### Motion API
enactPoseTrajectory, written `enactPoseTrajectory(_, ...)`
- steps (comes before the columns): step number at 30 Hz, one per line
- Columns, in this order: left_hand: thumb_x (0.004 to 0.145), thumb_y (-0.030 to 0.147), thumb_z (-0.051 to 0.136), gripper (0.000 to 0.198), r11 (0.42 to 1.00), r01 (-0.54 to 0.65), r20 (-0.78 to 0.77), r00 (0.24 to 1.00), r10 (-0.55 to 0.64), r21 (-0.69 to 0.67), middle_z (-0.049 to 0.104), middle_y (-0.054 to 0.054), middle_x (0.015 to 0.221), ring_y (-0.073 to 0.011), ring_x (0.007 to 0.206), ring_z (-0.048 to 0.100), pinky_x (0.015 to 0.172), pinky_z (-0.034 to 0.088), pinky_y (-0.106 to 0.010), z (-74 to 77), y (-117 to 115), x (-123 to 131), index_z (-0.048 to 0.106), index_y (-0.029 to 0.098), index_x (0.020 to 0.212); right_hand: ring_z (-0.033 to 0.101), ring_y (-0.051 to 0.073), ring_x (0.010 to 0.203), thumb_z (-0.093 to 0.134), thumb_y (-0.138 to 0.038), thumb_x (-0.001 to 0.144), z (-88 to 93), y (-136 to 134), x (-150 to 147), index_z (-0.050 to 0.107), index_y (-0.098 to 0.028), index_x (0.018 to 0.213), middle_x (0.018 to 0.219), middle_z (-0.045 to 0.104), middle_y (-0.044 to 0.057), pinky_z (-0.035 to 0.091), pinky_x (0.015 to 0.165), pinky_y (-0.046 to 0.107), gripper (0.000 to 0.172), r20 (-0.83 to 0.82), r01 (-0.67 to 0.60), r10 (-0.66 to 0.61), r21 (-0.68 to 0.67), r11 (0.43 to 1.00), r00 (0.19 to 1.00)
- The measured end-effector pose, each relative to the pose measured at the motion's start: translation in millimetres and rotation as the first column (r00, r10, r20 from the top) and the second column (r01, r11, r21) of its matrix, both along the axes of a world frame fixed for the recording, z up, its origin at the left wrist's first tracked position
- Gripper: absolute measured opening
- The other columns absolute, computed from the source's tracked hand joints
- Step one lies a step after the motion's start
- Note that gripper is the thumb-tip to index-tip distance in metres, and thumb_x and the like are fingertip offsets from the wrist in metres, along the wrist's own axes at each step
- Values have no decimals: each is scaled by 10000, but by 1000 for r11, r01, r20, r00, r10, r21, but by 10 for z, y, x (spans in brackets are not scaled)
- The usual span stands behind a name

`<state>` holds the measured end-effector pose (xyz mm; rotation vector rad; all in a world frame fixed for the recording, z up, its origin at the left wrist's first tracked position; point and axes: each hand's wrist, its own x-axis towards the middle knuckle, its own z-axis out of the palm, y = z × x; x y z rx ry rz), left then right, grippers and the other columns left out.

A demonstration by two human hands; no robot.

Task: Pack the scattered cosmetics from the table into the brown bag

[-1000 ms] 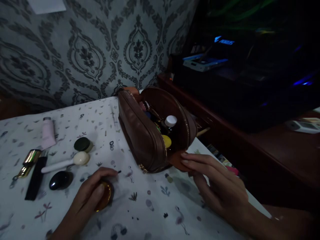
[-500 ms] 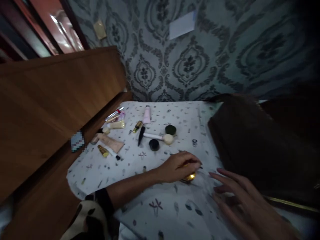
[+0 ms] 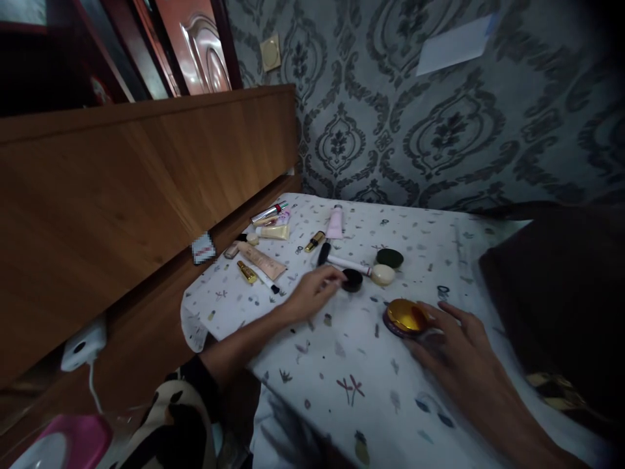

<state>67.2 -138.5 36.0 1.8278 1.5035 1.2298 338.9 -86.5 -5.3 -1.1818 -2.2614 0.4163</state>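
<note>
My left hand (image 3: 316, 290) reaches across the cloth with its fingers drawn together, their tips at the left edge of a small black round jar (image 3: 352, 281). Off to the right, a shiny gold round compact (image 3: 404, 316) with a dark purplish rim is gripped at its right side by my right hand (image 3: 454, 342); the fingertips there are partly blurred. Just behind the jar lie a white-handled makeup brush (image 3: 349, 263), a cream-coloured round piece (image 3: 383, 275) and a dark green round lid (image 3: 389, 258).
A pink tube (image 3: 335, 223), a beige tube (image 3: 262, 260), a gold lipstick-like tube (image 3: 247, 272) and other cosmetics lie on the left of the patterned cloth (image 3: 336, 384). A wooden panel (image 3: 146, 169) borders the left; a dark bag-like object (image 3: 547, 306) stands right.
My left hand has let go of the gold compact and moved over to the black jar. My right hand has come onto the compact. The camera has turned left.
</note>
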Motion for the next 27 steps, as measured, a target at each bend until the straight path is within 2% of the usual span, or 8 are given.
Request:
enactPoseTrajectory(2, 986, 273, 443, 218, 979, -184, -194, 961, 198, 91, 681, -66, 1041, -197, 987, 642, 872, 509, -302, 44, -135, -323, 641, 188, 1022, 703, 265, 987, 431, -555, 922, -6, -51, -25, 539, -169, 1334, 1389, 474, 184, 624, 858, 405, 574, -32, 17, -15, 70, 997, 999)
enactPoseTrajectory(3, 987, 260, 432, 217, 947, -294, -300, 899, 320, 131, 681, -56, 1035, -192, 986, 637, 889, 507, -306, 59, -201, -487, 637, 202, 1026, 696, 278, 1019, 415, -546, 926, -14, -70, -32, 541, -160, 1325, 1364, 495, 185, 626, 854, 409, 568, -49, 12, -6, 111, 994, 999)
enactPoseTrajectory(5, 968, 226, 446, 200, 897, -410, -358, 823, 441, 164, 665, -72, 1056, -222, 1050, 605, 979, 474, -367, 75, -317, -815, 635, 203, 1027, 704, 276, 1001, 405, -533, 932, -37, -83, -30, 543, -157, 1307, 1323, 526, 181, 634, 836, 409, 549, -85, -4, 20, 177, 984, 996)
enactPoseTrajectory(10, 926, 166, 452, 280, 732, -661, -445, 612, 653, 166, 585, -121, 1272, -286, 1248, 492, 1097, 385, -481, 74, -409, -1577, 601, 203, 1161, 731, 228, 860, 418, -499, 952, -76, -37, 24, 558, -204, 1249, 1229, 578, 133, 648, 798, 386, 441, -131, -37, 70, 235, 971, 989)
enactPoseTrajectory(14, 918, 153, 463, 329, 594, -802, -515, 482, 709, 67, 603, -147, 1243, -289, 1216, 541, 1066, 418, -474, 36, -301, -1971, 562, 170, 1231, 735, 200, 810, 415, -473, 958, -71, -32, 44, 542, -217, 1254, 1191, 585, 112, 650, 785, 362, 412, -189, -46, 91, 231, 972, 978)
enactPoseTrajectory(17, 920, 173, 513, 328, 536, -844, -568, 437, 698, 8, 609, -135, 1243, -293, 1219, 555, 1064, 411, -483, -11, -219, -2052, 549, 159, 1246, 739, 218, 868, 428, -484, 947, -69, -35, 44, 543, -233, 1248, 1180, 603, 103, 649, 794, 380, 409, -203, -44, 84, 193, 980, 976)
enactPoseTrajectory(21, 906, 205, 542, 333, 487, -873, -606, 397, 689, -18, 551, -162, 1325, -353, 1293, 500, 1067, 386, -511, -56, -179, -1990, 551, 195, 1239, 733, 245, 907, 434, -505, 926, -62, -32, 34, 547, -238, 1229, 1191, 619, 110, 636, 826, 437, 419, -208, -24, 49, 119, 993, 977)
enactPoseTrajectory(27, 901, 308, 574, 349, 480, -873, -570, 437, 696, -83, 580, -115, 1216, -289, 1171, 593, 967, 473, -404, -83, -165, -1812, 510, 245, 1238, 721, 264, 949, 455, -500, 907, 37, -62, 15, 556, -215, 1192, 1199, 634, 124, 611, 880, 454, 415, -213, -30, 29, -2, 1000, 977)
